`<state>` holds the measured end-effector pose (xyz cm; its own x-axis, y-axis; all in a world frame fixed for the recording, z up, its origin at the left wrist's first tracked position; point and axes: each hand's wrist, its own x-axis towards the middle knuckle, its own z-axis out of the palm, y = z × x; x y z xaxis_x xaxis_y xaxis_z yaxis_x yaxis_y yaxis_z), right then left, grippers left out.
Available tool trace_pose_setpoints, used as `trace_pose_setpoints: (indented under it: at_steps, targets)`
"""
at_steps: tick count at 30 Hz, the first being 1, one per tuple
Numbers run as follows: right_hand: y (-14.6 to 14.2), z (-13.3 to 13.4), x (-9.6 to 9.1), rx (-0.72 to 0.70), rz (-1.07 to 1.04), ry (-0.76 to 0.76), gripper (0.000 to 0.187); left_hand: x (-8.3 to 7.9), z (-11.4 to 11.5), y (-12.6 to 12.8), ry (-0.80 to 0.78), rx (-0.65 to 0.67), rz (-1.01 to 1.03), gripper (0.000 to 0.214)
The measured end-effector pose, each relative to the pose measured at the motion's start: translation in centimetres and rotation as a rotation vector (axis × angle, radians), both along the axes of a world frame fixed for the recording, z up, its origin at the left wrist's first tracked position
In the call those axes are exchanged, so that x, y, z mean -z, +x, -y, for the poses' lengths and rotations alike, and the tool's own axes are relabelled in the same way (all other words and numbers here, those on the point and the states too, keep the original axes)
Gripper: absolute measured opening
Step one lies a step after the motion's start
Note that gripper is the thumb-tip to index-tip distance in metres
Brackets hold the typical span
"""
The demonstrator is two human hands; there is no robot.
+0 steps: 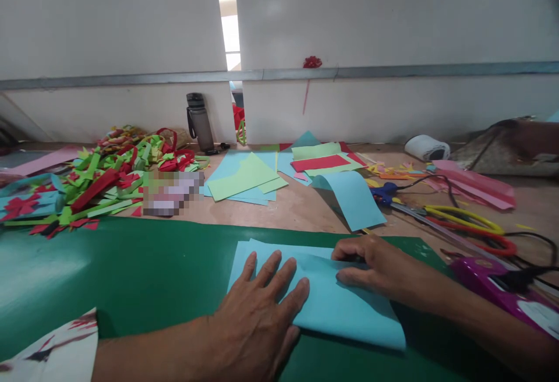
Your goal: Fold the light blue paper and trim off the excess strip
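A light-blue sheet of paper (pixel 345 312) lies on the green mat (pixel 131 277), its near side folded over toward the back in a soft, rounded bend. Flat on its left part rests my left hand (pixel 266 306), fingers spread. At the far edge of the folded flap, my right hand (pixel 367 265) pinches the paper between thumb and curled fingers. Whether one layer or more is in that pinch cannot be made out. Just behind it stands a curved light-blue paper strip (pixel 353 201).
Green and blue sheets (pixel 247 178) lie behind the mat. Red and green paper pieces (pixel 109 178) heap at the left, near a dark bottle (pixel 200 123). On the right are blue-handled scissors (pixel 384 194), cables (pixel 469 219) and a purple power strip (pixel 493 283). White panels (pixel 371 27) stand behind.
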<state>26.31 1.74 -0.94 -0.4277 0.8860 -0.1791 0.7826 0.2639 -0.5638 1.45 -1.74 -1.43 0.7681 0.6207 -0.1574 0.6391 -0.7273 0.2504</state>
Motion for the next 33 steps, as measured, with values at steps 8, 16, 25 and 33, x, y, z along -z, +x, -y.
trace_pose_setpoints:
  at_steps: [8,16,25,33]
  targets:
    - [-1.5,-0.9,1.1,0.050,-0.087,0.138,0.018,1.7,0.4,-0.3,0.046,-0.089,0.001,0.059]
    - [-2.5,-1.2,1.9,0.097,-0.011,0.175,0.021,0.4,0.1,-0.4,-0.050,-0.078,0.026,0.063]
    - [-2.2,-1.7,2.3,0.136,-0.032,0.128,0.028,-1.2,-1.3,-1.2,-0.210,-0.079,0.051,0.058]
    - [-2.1,-1.8,3.0,0.191,-0.051,0.167,0.034,-0.4,-2.7,-2.0,-0.222,0.003,0.062,0.063]
